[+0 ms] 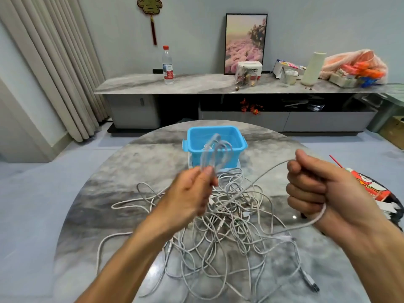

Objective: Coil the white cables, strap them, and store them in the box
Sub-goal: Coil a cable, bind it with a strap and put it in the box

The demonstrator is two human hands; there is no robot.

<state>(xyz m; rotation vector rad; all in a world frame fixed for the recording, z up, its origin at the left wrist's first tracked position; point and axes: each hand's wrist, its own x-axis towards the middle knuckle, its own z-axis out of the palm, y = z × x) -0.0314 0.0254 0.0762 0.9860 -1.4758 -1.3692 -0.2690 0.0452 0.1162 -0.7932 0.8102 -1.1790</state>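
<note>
A thin white cable (264, 171) is being coiled in the air above the round grey marble tabletop (91, 204): the left hand (192, 193) pinches a blurred bundle of loops, while the right hand (314, 189), fisted, grips the free run. Below lies a tangled heap of white cables (227, 237); farther off stands the open blue plastic box (215, 139). Coiling looks unfinished; next, the right hand likely must feed another loop leftward.

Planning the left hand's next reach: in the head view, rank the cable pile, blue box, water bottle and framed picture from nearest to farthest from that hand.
1. Cable pile, on the table just below the left hand.
2. Blue box, just beyond the hand at the table's far side.
3. Water bottle, on the far counter, left.
4. Framed picture, against the wall behind the counter.
</note>
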